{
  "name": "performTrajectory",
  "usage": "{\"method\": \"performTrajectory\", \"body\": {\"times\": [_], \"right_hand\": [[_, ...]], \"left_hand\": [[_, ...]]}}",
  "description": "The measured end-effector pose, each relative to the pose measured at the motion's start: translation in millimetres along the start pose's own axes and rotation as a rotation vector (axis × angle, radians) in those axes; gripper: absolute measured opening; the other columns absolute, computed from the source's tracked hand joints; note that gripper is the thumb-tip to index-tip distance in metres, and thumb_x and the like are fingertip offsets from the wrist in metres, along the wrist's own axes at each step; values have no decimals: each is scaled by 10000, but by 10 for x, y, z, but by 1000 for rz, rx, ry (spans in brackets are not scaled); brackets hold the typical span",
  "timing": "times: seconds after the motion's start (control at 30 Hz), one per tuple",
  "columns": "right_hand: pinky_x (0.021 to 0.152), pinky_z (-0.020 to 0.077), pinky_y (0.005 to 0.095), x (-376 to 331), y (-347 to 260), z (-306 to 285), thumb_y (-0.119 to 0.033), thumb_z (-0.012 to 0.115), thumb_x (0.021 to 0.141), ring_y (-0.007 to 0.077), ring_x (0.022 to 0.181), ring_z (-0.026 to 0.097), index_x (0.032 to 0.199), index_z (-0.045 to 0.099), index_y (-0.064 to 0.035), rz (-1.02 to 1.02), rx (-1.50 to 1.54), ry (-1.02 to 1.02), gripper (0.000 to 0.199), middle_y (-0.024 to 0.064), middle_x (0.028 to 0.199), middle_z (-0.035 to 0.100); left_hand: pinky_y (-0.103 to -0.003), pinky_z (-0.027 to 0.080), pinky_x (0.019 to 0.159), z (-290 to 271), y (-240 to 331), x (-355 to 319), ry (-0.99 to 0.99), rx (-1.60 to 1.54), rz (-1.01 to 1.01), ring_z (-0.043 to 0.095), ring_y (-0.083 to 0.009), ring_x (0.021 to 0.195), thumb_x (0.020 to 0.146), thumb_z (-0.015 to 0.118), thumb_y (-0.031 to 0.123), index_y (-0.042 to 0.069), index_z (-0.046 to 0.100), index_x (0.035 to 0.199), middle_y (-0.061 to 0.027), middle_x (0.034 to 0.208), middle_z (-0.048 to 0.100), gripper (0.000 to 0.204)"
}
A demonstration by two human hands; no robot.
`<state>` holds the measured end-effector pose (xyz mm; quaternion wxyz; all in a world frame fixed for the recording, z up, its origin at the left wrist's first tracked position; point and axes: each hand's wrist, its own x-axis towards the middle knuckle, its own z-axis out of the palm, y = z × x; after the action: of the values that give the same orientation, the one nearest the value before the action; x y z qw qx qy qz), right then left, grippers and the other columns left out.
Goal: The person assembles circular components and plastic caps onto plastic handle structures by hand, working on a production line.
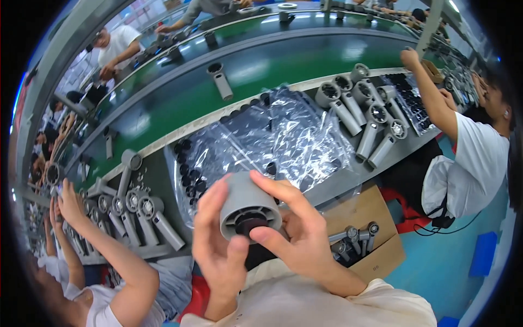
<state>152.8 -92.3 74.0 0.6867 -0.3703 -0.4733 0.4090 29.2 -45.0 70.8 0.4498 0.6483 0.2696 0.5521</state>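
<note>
Close in front of me I hold a grey hair dryer housing between both hands, its round open end tilted toward me. A dark round part sits inside that opening, within a ring of grey ribs. My left hand is closed around the left side, thumb at the lower rim. My right hand wraps the right side, and its thumb presses at the dark part. The housing's handle is hidden. Just beyond my hands lies a clear plastic sheet over trays of small black round parts.
Grey hair dryer housings stand grouped at right and left on the bench. A lone housing rests on the green conveyor belt. A cardboard box with housings is by my right side. Co-workers sit close on both sides.
</note>
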Motion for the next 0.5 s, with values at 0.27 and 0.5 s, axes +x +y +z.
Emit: {"method": "performTrajectory", "body": {"times": [0.27, 0.5], "right_hand": [[864, 459, 273, 64, 166, -139, -47, 691, 805, 171, 1058, 514, 1277, 482, 55, 102, 55, 27, 526, 112, 1205, 464], [809, 482, 288, 72, 201, -9, -74, 717, 781, 190, 992, 568, 1240, 510, -5, -270, -71, 141, 508, 111, 1156, 465]], "left_hand": [[-374, 372, 986, 164, -267, -70, 101, -70, -59, 485, -288, 1156, 873, 590, 185, -63, 524, 1208, -223, 1277, 472, 421], [-388, 390, 969, 305, -339, 71, 28, -361, 173, 488, -312, 1156, 893, 586, 323, 18, 484, 1192, -272, 1272, 458, 439]]}}
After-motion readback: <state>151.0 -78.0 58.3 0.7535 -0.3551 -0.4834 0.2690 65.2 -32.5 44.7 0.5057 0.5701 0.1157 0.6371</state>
